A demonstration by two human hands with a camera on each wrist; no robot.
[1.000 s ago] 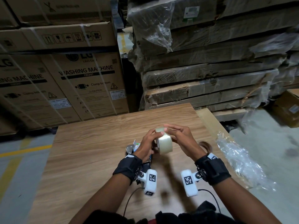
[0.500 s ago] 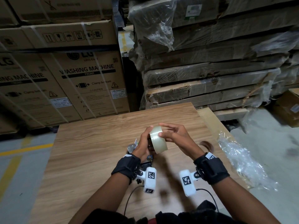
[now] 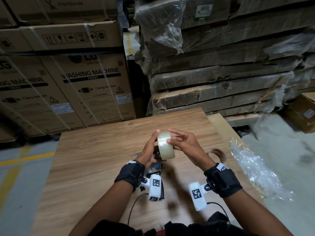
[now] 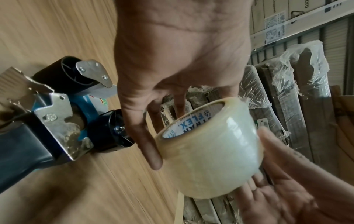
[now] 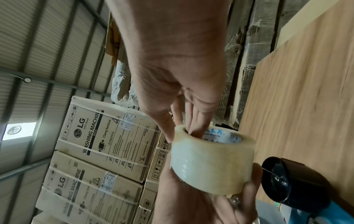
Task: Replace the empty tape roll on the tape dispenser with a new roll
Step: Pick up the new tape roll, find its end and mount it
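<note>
A new clear tape roll (image 3: pixel 166 145) with a blue-printed core hangs on edge above the wooden table (image 3: pixel 95 160), held between both hands. My left hand (image 3: pixel 154 142) grips its left side, thumb along the rim (image 4: pixel 153 151). My right hand (image 3: pixel 171 137) pinches the other side, with fingers (image 5: pixel 193 128) inside the core and thumb outside. The blue and metal tape dispenser (image 4: pixel 57 115) lies on the table under my left hand, its black hub (image 5: pixel 293 181) bare. A brown empty core (image 3: pixel 218 153) lies on the table to the right.
Crumpled clear plastic wrap (image 3: pixel 255 169) lies over the table's right edge. Washing machine cartons (image 3: pixel 68 92) are stacked behind the table on the left, and wrapped flat packs (image 3: pixel 221 79) on the right. Grey floor lies on both sides.
The roll has shifted slightly left and up and turned in my hands. My right fingers have straightened out over its top edge. The dispenser has stayed put.
</note>
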